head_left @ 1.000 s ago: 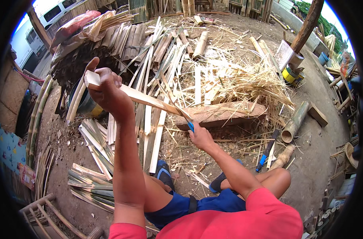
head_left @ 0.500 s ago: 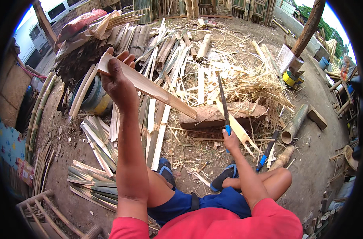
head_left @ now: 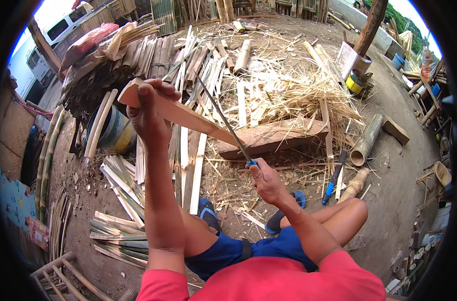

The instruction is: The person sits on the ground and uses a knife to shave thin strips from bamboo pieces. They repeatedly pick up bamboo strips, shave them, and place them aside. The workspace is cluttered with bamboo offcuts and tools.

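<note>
At the left edge of the frame, one reddish packet carries a pale label whose printing is too small to read. Just above it stand two greenish bamboo poles. Further right, two curved sticks lean at one dark bucket with a yellow patch; below, split strips lie on the ground, too overlapped to count.

Left of centre, the left hand grips one pale bamboo strip near its upper end, thumb across the near face. The strip slants down to the middle of the frame, where one long knife crosses its lower end. The right hand is closed around the knife's blue handle, blade pointing to upper left.

Behind these, at centre, lies one wooden block. To its right are a second blue-handled knife on the ground, one yellow-banded container at upper right, and one thick bamboo section.
</note>
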The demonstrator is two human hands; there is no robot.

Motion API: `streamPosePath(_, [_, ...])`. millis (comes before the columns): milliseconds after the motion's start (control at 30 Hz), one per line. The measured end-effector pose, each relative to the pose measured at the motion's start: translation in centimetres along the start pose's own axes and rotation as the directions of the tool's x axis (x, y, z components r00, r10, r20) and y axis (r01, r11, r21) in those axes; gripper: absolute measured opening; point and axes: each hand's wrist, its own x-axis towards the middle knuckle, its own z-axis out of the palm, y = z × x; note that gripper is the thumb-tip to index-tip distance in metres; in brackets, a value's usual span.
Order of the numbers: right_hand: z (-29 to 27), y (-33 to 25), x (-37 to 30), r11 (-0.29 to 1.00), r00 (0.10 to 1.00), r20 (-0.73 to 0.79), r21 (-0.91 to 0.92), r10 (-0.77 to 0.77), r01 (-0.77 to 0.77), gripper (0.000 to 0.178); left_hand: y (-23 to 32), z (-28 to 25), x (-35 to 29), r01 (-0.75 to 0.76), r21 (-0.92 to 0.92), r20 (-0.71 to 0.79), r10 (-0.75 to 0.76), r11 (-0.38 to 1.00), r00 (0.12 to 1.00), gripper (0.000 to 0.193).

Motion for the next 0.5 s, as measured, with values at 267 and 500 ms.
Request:
streamPosePath(267, [0.7, -4.9, 0.5, 0.994, 0.999, -0.027, -0.098, -0.043, 0.040, 0.051, -0.1, -0.4, -1.1, -0.007, -0.066, 0.096, 0.013, 0.998, 0.995, 0.040])
streamPosePath(500, [1.2, -6.6, 0.8, 0.997, 1.000, -0.008, -0.071, 0.003, -0.003, 0.048, 0.4, -0.8, -1.6, 0.031, 0.025, 0.084, -0.033, 0.999, 0.996, 0.047])
